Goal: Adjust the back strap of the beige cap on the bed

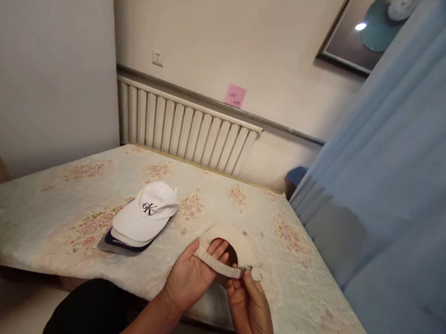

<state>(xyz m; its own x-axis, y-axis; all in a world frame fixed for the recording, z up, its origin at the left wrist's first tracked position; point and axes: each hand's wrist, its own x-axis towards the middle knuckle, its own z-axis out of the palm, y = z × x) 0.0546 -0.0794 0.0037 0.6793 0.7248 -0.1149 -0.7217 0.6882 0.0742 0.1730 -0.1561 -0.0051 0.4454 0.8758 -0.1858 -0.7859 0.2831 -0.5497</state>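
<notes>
Holding a beige cap (pixel 228 244) by its back strap (pixel 218 264), I have both hands low at the near edge of the desk (pixel 63 212). My left hand (pixel 192 279) lies palm up with its fingers (pixel 217 249) slipped through the opening above the strap, so the strap runs across them; they are loosely curled rather than clamped. My right hand (pixel 249 303) pinches the strap's end, its fingers (pixel 248 279) closed on it just beside the small metal buckle (pixel 247 267). The cap's crown rests on the flowered cloth just beyond my fingers, opening turned toward me. Farther out and to the left of my left fingers, well apart from them, a white cap (pixel 147 213) with a dark logo sits stacked on other caps (pixel 124 244), a dark one showing beneath. Beyond that stands a radiator (pixel 183 128), and a blue curtain (pixel 398 174) hangs to the right of my right fingers.
</notes>
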